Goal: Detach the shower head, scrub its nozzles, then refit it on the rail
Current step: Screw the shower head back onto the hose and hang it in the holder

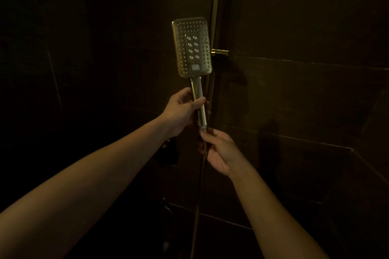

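Beside the gold rail (215, 17), the left hand (181, 109) grips the rectangular gold shower head (192, 48) by its handle, while the right hand (219, 151) pinches the hose (197, 206) just below.

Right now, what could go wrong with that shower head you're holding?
The left hand holds the shower head only by its thin handle, which looks wet, so it might slip and drop. The right hand is at the hose joint just below the handle; twisting there could loosen it or tug the hose. The head also sits close to the rail, so it could bump it. It is dark, too.
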{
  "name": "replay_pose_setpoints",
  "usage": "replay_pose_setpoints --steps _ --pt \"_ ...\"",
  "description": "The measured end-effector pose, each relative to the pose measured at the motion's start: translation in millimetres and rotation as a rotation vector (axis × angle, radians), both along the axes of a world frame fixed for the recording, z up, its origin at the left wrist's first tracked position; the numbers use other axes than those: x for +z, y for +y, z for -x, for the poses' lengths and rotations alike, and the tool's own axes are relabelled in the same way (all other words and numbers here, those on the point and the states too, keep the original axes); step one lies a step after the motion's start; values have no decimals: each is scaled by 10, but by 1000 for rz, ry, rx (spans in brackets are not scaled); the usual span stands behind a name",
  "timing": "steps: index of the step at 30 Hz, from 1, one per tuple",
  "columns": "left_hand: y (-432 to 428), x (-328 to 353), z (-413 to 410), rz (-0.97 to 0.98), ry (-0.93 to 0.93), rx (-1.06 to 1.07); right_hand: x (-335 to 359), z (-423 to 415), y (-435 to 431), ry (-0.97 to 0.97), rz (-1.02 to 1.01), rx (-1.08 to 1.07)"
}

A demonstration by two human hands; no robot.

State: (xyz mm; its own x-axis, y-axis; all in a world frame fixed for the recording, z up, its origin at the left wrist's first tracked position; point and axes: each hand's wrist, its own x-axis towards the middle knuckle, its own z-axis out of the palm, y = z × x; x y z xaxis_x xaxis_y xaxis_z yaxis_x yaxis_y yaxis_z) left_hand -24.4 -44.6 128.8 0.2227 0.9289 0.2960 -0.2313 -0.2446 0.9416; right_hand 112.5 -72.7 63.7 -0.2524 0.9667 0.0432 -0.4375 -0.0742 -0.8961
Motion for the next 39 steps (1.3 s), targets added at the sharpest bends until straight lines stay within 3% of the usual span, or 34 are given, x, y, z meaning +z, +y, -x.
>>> replay_pose_setpoints --steps 5,13,17,22,26,29,32,39 --pt "-3 35 -60 -3 11 -9 -61 17 20 46 16 -146" --pt "-19 23 -72 69 -85 -115 -2 -36 -84 -64 -11 9" --pt "-46 70 -153 222 -161 -184 -9 -16 -75 16 -17 63" --pt "-24 158 -164 243 -150 -233 3 -29 -99 105 4 237" --pt "85 -24 -197 260 -140 22 7 -42 -120 -19 25 174" --pt "141 -106 -181 236 -89 93 -49 7 -100 -132 13 34" --pt "155 -103 -175 199 -92 103 -105 53 -69 -128 7 -108" --pt "176 106 -159 219 -230 7 -182 149 -119 -124 -40 -98"
